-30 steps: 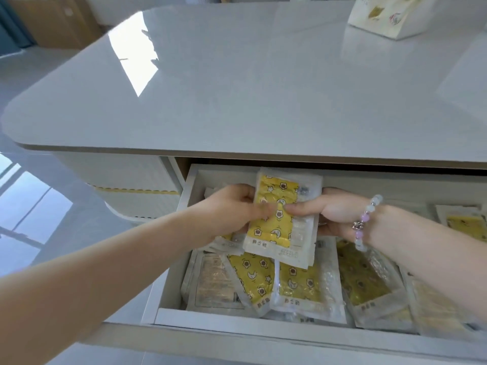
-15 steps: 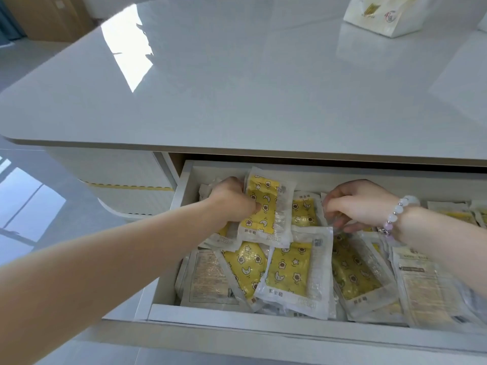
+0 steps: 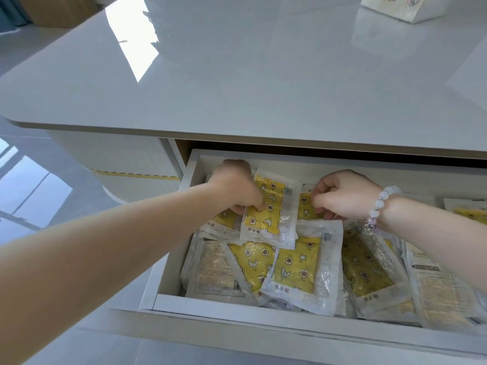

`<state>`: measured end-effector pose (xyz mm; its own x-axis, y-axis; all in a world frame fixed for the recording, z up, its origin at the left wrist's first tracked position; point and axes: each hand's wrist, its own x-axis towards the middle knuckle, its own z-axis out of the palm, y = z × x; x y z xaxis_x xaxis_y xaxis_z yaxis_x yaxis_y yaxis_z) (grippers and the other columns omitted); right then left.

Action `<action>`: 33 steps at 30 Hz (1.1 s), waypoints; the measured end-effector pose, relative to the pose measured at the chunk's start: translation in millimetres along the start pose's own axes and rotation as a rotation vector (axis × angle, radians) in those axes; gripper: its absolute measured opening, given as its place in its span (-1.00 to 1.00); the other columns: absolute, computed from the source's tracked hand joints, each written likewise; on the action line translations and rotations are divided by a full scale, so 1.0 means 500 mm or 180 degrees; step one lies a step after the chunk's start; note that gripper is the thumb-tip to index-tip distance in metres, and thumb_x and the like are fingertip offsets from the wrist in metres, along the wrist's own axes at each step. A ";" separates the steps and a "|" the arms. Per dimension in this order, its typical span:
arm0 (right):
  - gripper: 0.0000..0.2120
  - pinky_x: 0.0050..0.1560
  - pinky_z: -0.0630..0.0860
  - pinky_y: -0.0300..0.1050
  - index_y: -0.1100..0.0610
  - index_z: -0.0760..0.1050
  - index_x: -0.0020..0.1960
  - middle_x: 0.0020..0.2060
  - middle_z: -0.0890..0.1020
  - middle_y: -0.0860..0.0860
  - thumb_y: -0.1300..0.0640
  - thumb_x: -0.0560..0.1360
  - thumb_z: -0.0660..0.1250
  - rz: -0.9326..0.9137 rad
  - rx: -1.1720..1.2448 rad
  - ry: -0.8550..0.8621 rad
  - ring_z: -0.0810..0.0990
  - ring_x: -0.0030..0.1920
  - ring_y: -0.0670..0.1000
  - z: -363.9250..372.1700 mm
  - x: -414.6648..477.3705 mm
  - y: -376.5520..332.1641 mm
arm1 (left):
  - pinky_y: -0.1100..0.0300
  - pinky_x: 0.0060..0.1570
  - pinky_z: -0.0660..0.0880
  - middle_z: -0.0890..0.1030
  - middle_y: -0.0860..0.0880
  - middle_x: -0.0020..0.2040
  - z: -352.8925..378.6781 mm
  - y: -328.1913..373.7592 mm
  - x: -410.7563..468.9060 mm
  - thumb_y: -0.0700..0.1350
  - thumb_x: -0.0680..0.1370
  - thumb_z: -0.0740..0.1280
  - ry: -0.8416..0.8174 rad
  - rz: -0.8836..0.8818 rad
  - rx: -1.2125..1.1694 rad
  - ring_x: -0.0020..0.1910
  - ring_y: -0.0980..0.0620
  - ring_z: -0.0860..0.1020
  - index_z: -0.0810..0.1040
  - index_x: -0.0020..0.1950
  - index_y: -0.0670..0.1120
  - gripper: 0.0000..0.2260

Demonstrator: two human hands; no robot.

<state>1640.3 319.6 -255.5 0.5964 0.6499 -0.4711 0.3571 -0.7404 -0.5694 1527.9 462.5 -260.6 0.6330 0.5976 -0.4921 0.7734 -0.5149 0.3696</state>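
Head view: at the drawer's [image 3: 237, 306] back left, the left hand [image 3: 237, 188] pinches a yellow packet [image 3: 271, 214] by its edge. The right hand [image 3: 342, 196], fingers curled, pinches a second packet [image 3: 307, 209] mid-back. Both packets look light, floppy and slick, so the sealed border seems the safest hold.

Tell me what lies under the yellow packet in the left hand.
Under the yellow packet, gripped by the left hand, more packets overlap: a left packet and a second packet pinched by the right hand. The drawer floor there is covered.
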 end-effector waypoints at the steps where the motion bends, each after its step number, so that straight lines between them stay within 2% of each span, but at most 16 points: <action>1: -0.90 -0.07 0.64 0.03 0.04 0.54 -0.23 -0.21 0.70 0.08 0.18 0.44 0.32 -0.0013 -0.0036 0.0000 0.69 -0.17 0.11 0.002 0.003 0.001 | 0.27 -0.30 0.60 0.59 0.02 -0.42 -0.003 -0.001 0.002 0.03 0.36 0.53 -0.0022 0.0027 0.0108 -0.46 0.13 0.59 0.47 -0.32 -0.11 -0.70; 6: -0.91 -0.04 0.63 0.05 0.08 0.55 -0.21 -0.22 0.69 0.11 0.20 0.46 0.32 -0.0044 -0.0050 -0.0051 0.69 -0.14 0.14 0.010 0.013 -0.001 | 0.34 -0.45 0.48 0.53 0.07 -0.56 -0.006 -0.006 0.005 0.10 0.36 0.51 -0.0014 0.0121 0.0519 -0.59 0.19 0.49 0.47 -0.40 -0.10 -0.65; 9: -0.91 -0.06 0.64 0.05 0.09 0.56 -0.21 -0.23 0.69 0.11 0.19 0.45 0.31 -0.0069 -0.0103 -0.0033 0.69 -0.15 0.14 0.017 0.024 0.000 | 0.27 -0.43 0.42 0.46 0.06 -0.59 0.002 -0.004 -0.003 0.12 0.39 0.47 0.0242 0.0318 0.1022 -0.54 0.15 0.45 0.39 -0.44 -0.09 -0.59; 12: -0.92 -0.04 0.63 0.03 0.11 0.56 -0.20 -0.22 0.69 0.09 0.19 0.45 0.31 -0.0036 -0.0046 -0.0077 0.67 -0.16 0.10 0.020 0.029 -0.002 | 0.19 -0.34 0.38 0.34 -0.01 -0.39 0.005 0.009 -0.022 -0.04 0.47 0.41 0.0553 0.0607 0.1530 -0.39 0.06 0.37 0.28 -0.36 -0.15 -0.63; 14: -0.94 -0.04 0.60 -0.05 0.10 0.56 -0.20 -0.20 0.67 0.06 0.18 0.43 0.32 0.0007 -0.0061 -0.0101 0.64 -0.12 0.09 0.014 0.015 -0.005 | 0.17 -0.38 0.36 0.28 -0.02 -0.36 0.015 0.027 -0.044 -0.22 0.51 0.30 0.0513 0.0697 0.1611 -0.34 0.01 0.36 0.36 -0.21 -0.19 -0.85; 15: -0.94 -0.10 0.56 -0.14 0.09 0.57 -0.17 -0.18 0.66 0.04 0.16 0.44 0.32 0.0037 -0.0178 -0.0069 0.61 -0.12 0.07 0.010 0.004 -0.005 | 0.17 -0.39 0.36 0.31 -0.02 -0.35 0.017 0.037 -0.058 -0.29 0.51 0.26 0.0403 0.0734 0.1651 -0.33 -0.01 0.38 0.43 -0.09 -0.18 -0.96; 17: -0.89 -0.32 0.41 -0.27 0.09 0.55 -0.10 -0.15 0.61 0.02 0.11 0.48 0.26 0.0150 -0.0547 0.0026 0.54 -0.18 0.01 -0.002 -0.024 -0.005 | 0.20 -0.31 0.40 0.45 -0.05 -0.26 0.015 0.053 -0.074 -0.39 0.50 0.22 0.0170 0.0688 0.1732 -0.24 -0.05 0.49 0.48 0.08 -0.19 -0.79; 19: -0.85 -0.46 0.25 -0.32 0.09 0.51 -0.11 -0.18 0.58 0.01 0.09 0.53 0.19 0.0334 -0.0846 0.0014 0.47 -0.33 -0.07 -0.020 -0.055 -0.001 | 0.22 -0.27 0.42 0.52 -0.06 -0.18 0.002 0.069 -0.096 -0.41 0.50 0.22 0.0022 0.0587 0.1673 -0.12 -0.06 0.58 0.50 0.11 -0.20 -0.76; 21: -0.80 -0.50 0.26 -0.35 0.07 0.48 -0.17 -0.19 0.61 -0.01 0.08 0.57 0.16 0.0505 -0.0914 -0.0037 0.51 -0.38 -0.11 -0.041 -0.092 0.001 | 0.27 -0.38 0.39 0.47 -0.01 -0.27 -0.025 0.091 -0.134 -0.42 0.48 0.23 -0.0095 0.0424 0.1532 -0.25 0.03 0.54 0.51 0.00 -0.14 -0.77; 23: -0.78 -0.39 0.38 -0.34 0.00 0.53 -0.16 -0.12 0.62 -0.06 0.06 0.57 0.15 0.0649 -0.0955 -0.0120 0.59 -0.29 -0.06 -0.078 -0.140 -0.015 | 0.30 -0.51 0.22 0.35 0.03 -0.37 -0.057 0.108 -0.180 -0.42 0.46 0.25 -0.0179 0.0323 0.1591 -0.44 0.11 0.33 0.43 -0.20 -0.08 -0.76; 24: -0.78 -0.35 0.40 -0.32 -0.06 0.52 -0.20 -0.10 0.59 -0.10 0.08 0.56 0.17 0.0688 -0.1016 -0.0133 0.56 -0.27 -0.06 -0.104 -0.167 -0.031 | 0.30 -0.53 0.16 0.32 0.03 -0.38 -0.078 0.115 -0.207 -0.41 0.46 0.26 -0.0206 0.0286 0.1556 -0.45 0.11 0.29 0.38 -0.25 -0.07 -0.75; 25: -0.75 -0.34 0.39 -0.30 -0.08 0.47 -0.27 -0.12 0.55 -0.13 0.11 0.55 0.18 0.0733 -0.1074 -0.0137 0.51 -0.26 -0.07 -0.132 -0.192 -0.054 | 0.29 -0.51 0.16 0.35 0.03 -0.36 -0.105 0.122 -0.234 -0.38 0.47 0.27 -0.0197 0.0237 0.1499 -0.40 0.09 0.34 0.38 -0.24 -0.07 -0.77; 27: -0.75 -0.29 0.41 -0.27 -0.07 0.40 -0.31 -0.15 0.51 -0.16 0.11 0.54 0.21 0.0772 -0.1210 -0.0133 0.50 -0.18 -0.07 -0.195 -0.238 -0.109 | 0.28 -0.46 0.22 0.51 -0.01 -0.17 -0.174 0.139 -0.288 -0.33 0.51 0.26 -0.0126 0.0116 0.1323 -0.19 0.02 0.46 0.45 -0.03 -0.11 -0.86; 29: -0.85 -0.17 0.47 -0.25 -0.02 0.49 -0.17 -0.07 0.59 -0.12 0.07 0.54 0.20 0.0697 -0.1493 -0.0141 0.56 -0.06 -0.03 -0.267 -0.281 -0.186 | 0.25 -0.41 0.28 0.56 -0.07 0.03 -0.263 0.161 -0.351 -0.35 0.52 0.21 -0.0125 -0.0061 0.1213 -0.04 -0.04 0.53 0.42 0.14 -0.16 -0.78; 31: -0.82 -0.08 0.49 -0.21 0.06 0.56 -0.02 -0.01 0.63 -0.02 0.10 0.53 0.18 0.0503 -0.1736 -0.0071 0.58 -0.01 0.01 -0.344 -0.322 -0.294 | 0.20 -0.27 0.32 0.56 -0.09 0.10 -0.358 0.183 -0.421 -0.34 0.53 0.18 -0.0123 -0.0149 0.1135 0.07 -0.07 0.55 0.39 0.19 -0.17 -0.74; 33: -0.79 -0.04 0.47 -0.19 0.07 0.56 0.04 -0.01 0.63 0.00 0.12 0.53 0.17 0.0201 -0.1817 0.0050 0.57 0.01 0.02 -0.417 -0.363 -0.413 | 0.17 -0.18 0.33 0.54 -0.10 0.13 -0.465 0.211 -0.492 -0.30 0.54 0.15 -0.0054 -0.0223 0.1122 0.11 -0.10 0.54 0.38 0.21 -0.16 -0.75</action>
<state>1608.1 319.0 88.1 0.6382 0.6020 -0.4799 0.6493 -0.7558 -0.0846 1461.4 403.9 82.5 0.5758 0.6303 -0.5207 0.7544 -0.6551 0.0413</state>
